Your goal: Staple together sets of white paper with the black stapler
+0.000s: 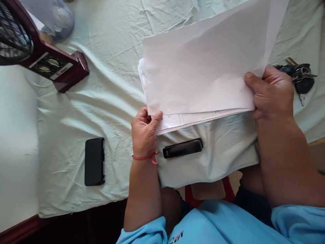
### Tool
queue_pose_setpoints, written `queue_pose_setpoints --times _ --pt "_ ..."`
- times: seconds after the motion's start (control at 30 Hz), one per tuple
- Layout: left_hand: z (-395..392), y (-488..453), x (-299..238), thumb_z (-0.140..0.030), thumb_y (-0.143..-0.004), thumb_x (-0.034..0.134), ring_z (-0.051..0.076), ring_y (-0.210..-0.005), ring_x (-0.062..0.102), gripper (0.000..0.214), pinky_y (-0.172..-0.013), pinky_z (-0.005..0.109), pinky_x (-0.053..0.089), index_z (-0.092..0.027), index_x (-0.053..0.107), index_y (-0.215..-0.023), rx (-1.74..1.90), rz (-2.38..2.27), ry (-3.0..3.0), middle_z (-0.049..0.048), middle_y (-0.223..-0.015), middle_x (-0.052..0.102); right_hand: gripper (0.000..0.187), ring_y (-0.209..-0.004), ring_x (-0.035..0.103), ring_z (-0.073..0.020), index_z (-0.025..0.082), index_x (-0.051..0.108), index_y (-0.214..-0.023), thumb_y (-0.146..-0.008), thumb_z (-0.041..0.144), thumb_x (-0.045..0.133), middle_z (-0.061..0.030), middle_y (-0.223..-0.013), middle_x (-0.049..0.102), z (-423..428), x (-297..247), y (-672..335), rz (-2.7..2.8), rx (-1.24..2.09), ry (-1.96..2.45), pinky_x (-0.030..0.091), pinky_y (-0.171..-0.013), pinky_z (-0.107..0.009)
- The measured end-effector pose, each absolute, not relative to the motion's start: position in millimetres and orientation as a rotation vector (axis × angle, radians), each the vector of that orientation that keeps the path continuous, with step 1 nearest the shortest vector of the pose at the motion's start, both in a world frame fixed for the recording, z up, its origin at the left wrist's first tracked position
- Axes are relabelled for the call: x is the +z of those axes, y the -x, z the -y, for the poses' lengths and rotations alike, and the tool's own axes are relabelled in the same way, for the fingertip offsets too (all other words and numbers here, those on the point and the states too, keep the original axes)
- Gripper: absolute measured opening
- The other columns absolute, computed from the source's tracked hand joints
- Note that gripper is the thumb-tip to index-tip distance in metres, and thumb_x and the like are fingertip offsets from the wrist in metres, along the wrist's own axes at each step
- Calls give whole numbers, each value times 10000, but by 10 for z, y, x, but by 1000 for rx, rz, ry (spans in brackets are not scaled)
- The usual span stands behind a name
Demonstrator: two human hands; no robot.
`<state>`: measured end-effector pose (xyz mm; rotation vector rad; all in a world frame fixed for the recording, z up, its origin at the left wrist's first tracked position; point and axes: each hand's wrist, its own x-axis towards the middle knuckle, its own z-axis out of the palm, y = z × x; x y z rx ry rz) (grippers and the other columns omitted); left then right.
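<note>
A stack of white paper sheets point(203, 74) is held up over the cloth, its top sheet blank. My left hand point(146, 132) pinches the near left corner, thumb on top, with a red string around the wrist. At the right edge, my right hand point(274, 91) grips the sheets between thumb and curled fingers. The lower sheets stick out past the top one at the near and left sides, showing faint printed lines. A black stapler point(182, 148) lies on the cloth just below the papers, touched by neither hand.
A black phone point(94, 162) lies at the left. Behind it stands a dark red fan point(71, 71) beside a clear plastic container point(61, 20). A bunch of keys point(303, 76) rests beyond my right hand. The pale tablecloth point(114, 84) is wrinkled; its front edge hangs near my lap.
</note>
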<state>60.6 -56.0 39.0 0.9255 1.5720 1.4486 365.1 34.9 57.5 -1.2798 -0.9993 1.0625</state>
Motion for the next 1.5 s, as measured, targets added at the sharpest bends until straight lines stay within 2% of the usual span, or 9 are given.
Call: queue_pose_setpoints --times 0.23,0.5,0.7,0.93,1.07,1.3,1.5 --pt "548 -634 385 -641 -760 1053 137 -755 655 510 -741 271 584 -235 766 -871 1568 -1610 -954 0 -852 765 151 -943 693 -113 182 718 -978 -828 196 714 -15 -1103 699 -349 593 -3630 951 1103 1237 543 -950 -293" --pt "554 -647 392 -676 -816 1007 134 -739 592 541 -719 280 527 -228 702 -808 1610 -1638 -1000 -23 -775 643 202 -993 684 -131 196 716 -1005 -813 252 746 -18 -1123 686 -346 573 -3637 966 1100 1228 556 -918 -306" --pt "567 -626 410 -709 -822 991 114 -666 425 652 -623 277 407 -227 575 -684 1577 -1700 -1037 -40 -697 474 195 -1030 691 -150 204 722 -1027 -833 219 712 -18 -1175 680 -321 604 -3592 938 1100 1292 576 -908 -319" --pt "568 -639 445 -738 -793 999 101 -647 329 743 -584 272 333 -221 486 -646 1557 -1726 -1056 -55 -672 402 175 -958 704 -129 225 735 -1024 -853 200 703 -5 -1141 696 -310 551 -3608 987 1075 1291 566 -941 -341" --pt "586 -638 423 -711 -804 1004 98 -649 390 701 -595 259 379 -219 526 -657 1531 -1725 -1029 -51 -673 462 170 -959 705 -129 208 734 -1031 -868 180 695 -20 -1157 690 -327 532 -3604 994 1066 1283 566 -931 -335" --pt "624 -653 372 -674 -761 1039 124 -670 606 552 -646 257 538 -209 742 -783 1450 -1571 -713 -16 -727 695 136 -872 683 -76 201 736 -1002 -875 176 692 3 -1084 707 -310 564 -3591 998 1049 1304 558 -830 -260" --pt "634 -658 379 -606 -768 1058 141 -709 703 504 -777 289 633 -183 787 -811 1445 -1548 -627 -1 -745 750 151 -802 652 -40 212 746 -1009 -871 174 699 15 -1051 711 -267 572 -3594 982 1068 1285 540 -761 -221"
